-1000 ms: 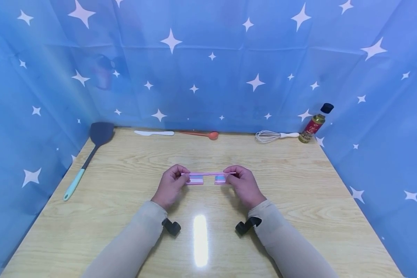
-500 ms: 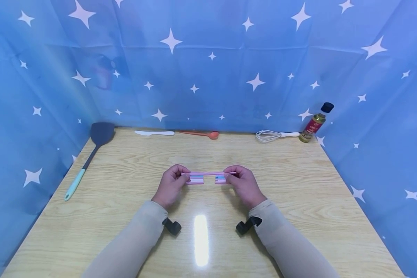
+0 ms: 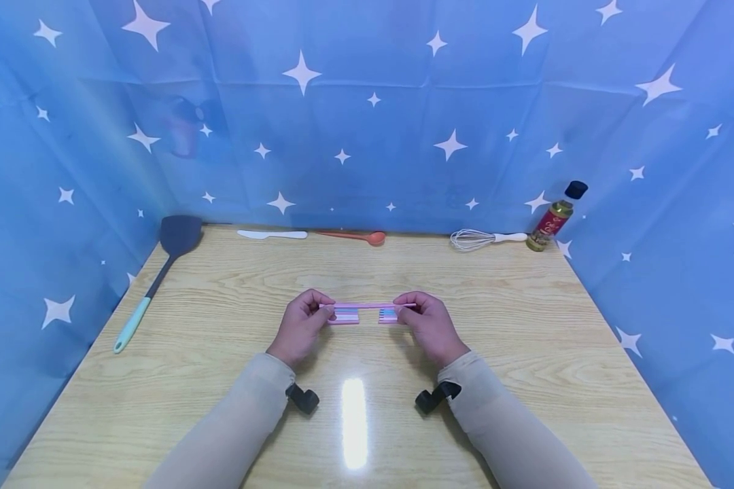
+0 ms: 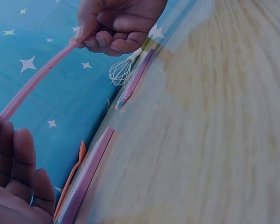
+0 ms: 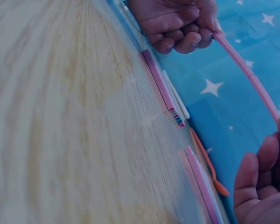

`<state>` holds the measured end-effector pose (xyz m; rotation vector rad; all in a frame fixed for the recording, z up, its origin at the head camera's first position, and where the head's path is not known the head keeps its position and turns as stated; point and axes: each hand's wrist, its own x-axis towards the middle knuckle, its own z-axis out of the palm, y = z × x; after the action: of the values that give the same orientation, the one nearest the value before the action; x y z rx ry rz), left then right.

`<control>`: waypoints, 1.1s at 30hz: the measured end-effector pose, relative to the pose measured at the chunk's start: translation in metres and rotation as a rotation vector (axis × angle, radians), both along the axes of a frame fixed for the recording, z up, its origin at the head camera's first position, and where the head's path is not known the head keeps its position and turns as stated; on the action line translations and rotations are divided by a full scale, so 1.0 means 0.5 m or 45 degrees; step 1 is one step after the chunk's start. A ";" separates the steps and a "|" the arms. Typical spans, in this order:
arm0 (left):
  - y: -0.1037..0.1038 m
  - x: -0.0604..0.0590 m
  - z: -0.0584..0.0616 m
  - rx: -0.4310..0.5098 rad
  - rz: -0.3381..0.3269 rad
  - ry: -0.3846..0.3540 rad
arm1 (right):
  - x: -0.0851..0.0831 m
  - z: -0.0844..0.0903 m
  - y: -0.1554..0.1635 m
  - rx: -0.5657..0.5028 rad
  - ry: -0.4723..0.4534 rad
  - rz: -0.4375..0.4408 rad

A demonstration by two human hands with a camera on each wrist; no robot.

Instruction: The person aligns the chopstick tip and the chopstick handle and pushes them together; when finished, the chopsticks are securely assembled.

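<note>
Along the desk's [image 3: 526, 353] far edge lie knife [image 3: 272, 234], spoon [image 3: 355, 236], whisk [image 3: 483, 238] and bottle [image 3: 553, 219] rightmost; spatula [image 3: 155, 275] far left.

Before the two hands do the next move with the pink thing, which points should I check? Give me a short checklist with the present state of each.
1. Left hand grips its end of the pink striped plastic holder: ok.
2. Right hand grips the other end: ok.
3. Holder lifted off the light wooden table: ok; the wrist views show a gap under it.
4. Holder level between the hands: ok.
5. Dark spatula with teal handle and wire whisk lie apart from the hands: ok.
6. What the holder contains: cannot tell.
</note>
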<state>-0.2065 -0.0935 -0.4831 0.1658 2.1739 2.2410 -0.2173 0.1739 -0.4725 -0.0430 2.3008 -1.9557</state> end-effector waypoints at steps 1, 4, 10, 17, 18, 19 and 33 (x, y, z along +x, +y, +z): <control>0.000 0.000 0.000 0.001 0.000 -0.006 | 0.000 0.000 0.000 0.002 0.000 0.000; 0.001 0.002 -0.001 -0.004 0.001 -0.021 | 0.000 0.000 0.000 0.002 0.001 0.002; 0.001 0.002 -0.001 -0.004 -0.005 -0.027 | 0.002 0.001 -0.001 -0.009 0.006 0.010; -0.001 0.003 -0.002 -0.027 -0.018 -0.049 | 0.002 0.001 0.001 0.015 0.002 0.023; -0.001 0.002 -0.002 -0.027 -0.018 -0.047 | 0.002 0.001 0.001 0.019 0.002 0.025; -0.001 0.001 -0.003 -0.020 -0.017 -0.042 | 0.001 0.001 0.001 0.023 0.003 0.023; -0.003 0.000 -0.003 -0.011 -0.038 -0.056 | 0.000 -0.002 -0.003 0.000 0.007 0.022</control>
<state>-0.2066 -0.0951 -0.4847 0.1463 2.1444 2.1984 -0.2173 0.1726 -0.4733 -0.0676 2.2961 -1.9499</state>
